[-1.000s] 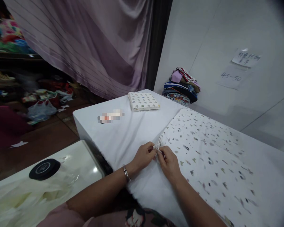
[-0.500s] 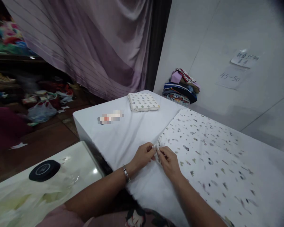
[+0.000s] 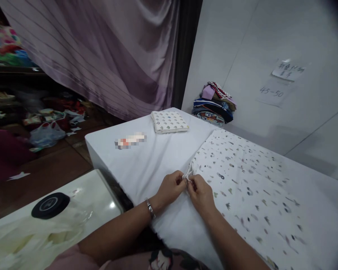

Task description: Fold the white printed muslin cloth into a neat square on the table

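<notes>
A white cloth with a small leaf-like print (image 3: 242, 180) lies spread flat over the right half of the white-covered table (image 3: 146, 161). My left hand (image 3: 173, 186) pinches the gathered left edge of this cloth, fingers closed. Right beside it, my right hand (image 3: 200, 193) also grips the bunched edge between thumb and fingers. Both hands nearly touch, and a twist of white fabric shows between them. The fingertips partly hide the fold. Farther back rests a folded patterned cloth (image 3: 170, 122).
A blurred-out item (image 3: 131, 140) lies on the table's left part. Stacked clothes (image 3: 212, 105) stand against the wall at the back. At lower left, a black round object (image 3: 50, 205) sits on a white surface with clear plastic. A purple curtain (image 3: 124, 48) hangs behind.
Both hands stay at the cloth's left edge. The bunched fabric between the fingers has changed shape, with more of it showing above the fingertips. The view has shifted slightly.
</notes>
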`<state>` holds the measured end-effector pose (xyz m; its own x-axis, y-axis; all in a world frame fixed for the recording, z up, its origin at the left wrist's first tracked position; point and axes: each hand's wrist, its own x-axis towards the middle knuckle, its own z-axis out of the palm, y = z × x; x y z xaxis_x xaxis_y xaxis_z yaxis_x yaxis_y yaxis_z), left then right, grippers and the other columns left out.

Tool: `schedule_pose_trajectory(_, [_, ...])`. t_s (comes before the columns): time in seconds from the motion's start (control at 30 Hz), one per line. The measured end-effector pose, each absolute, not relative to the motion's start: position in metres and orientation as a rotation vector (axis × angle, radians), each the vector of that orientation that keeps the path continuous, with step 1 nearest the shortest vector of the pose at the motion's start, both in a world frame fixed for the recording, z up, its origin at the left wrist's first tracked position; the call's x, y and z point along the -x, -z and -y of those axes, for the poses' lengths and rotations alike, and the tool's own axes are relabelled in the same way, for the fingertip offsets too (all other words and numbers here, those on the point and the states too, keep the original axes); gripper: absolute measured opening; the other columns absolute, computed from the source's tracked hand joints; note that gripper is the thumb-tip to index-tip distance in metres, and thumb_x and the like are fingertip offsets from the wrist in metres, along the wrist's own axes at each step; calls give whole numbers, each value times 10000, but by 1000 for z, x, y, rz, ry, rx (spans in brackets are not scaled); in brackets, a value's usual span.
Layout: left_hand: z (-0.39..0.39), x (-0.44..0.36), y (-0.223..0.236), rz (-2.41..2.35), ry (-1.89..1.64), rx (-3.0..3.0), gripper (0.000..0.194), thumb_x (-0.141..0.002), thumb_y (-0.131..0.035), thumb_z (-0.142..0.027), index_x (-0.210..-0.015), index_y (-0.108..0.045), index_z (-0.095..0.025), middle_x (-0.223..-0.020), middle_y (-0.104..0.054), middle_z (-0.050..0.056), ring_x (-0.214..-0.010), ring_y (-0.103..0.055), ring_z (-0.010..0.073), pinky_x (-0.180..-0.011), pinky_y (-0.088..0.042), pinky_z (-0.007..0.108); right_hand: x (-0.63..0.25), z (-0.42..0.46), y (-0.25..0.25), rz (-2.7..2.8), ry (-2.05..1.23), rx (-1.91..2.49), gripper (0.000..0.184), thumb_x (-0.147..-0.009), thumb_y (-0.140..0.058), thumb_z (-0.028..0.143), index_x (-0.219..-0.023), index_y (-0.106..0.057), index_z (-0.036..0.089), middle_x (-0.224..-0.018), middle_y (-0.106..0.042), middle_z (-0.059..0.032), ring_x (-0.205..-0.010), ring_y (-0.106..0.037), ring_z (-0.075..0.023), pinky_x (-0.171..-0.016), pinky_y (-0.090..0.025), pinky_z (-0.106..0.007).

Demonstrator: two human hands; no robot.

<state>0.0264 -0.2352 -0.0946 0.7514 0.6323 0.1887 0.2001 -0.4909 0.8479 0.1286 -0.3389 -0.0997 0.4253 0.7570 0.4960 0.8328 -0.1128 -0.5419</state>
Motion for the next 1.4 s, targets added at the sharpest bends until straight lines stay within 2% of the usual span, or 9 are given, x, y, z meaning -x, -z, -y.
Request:
schedule_pose_trajectory(0.3, [236,-21,92,-548,-635,-2130,121,-801,-484,-254,-751,-562,-176,-632,-555,-33,-579,-485,109,-559,-341,225,-129,340,97,1373,-43,1796,140,-858,-423,229,-898,-553,197,-768,-559,-14,-646,-521,-130,-613,-405,-248])
schedule_pose_trajectory(0.63, [234,-18,93,-446,-615,-2071,177,-825,-439,-210,-864,-610,-182,-729,-624,-13,-645,-537,122,-609,-384,229,-128,340,97,1406,-5,1854,155,-869,-460,292,-956,-543,195,-836,-578,-33,-696,-543,-144,-607,-414,-250])
schedule_pose_trajectory(1.0, [233,-20,94,-512,-612,-2084,189,-839,-439,-266,-783,-594,-175,-631,-580,-21,-583,-510,116,-568,-376,230,-132,340,99,1387,-112,1748,187,-901,-419,305,-944,-573,208,-808,-593,-24,-708,-552,-140,-651,-438,-251])
schedule_pose_trajectory(1.2, [234,-20,92,-523,-590,-2017,223,-851,-424,-314,-760,-576,-179,-606,-573,-22,-577,-520,119,-563,-390,230,-135,340,99,1420,-59,1770,220,-918,-362,272,-971,-565,206,-834,-606,-37,-753,-571,-152,-675,-447,-258])
schedule_pose_trajectory(1.4, [235,-22,95,-578,-569,-1835,248,-867,-403,-335,-729,-533,-174,-549,-556,-32,-510,-507,106,-528,-388,221,-132,342,98,1508,191,1924,214,-924,-342,234,-993,-538,185,-862,-609,-59,-782,-579,-164,-653,-434,-255])
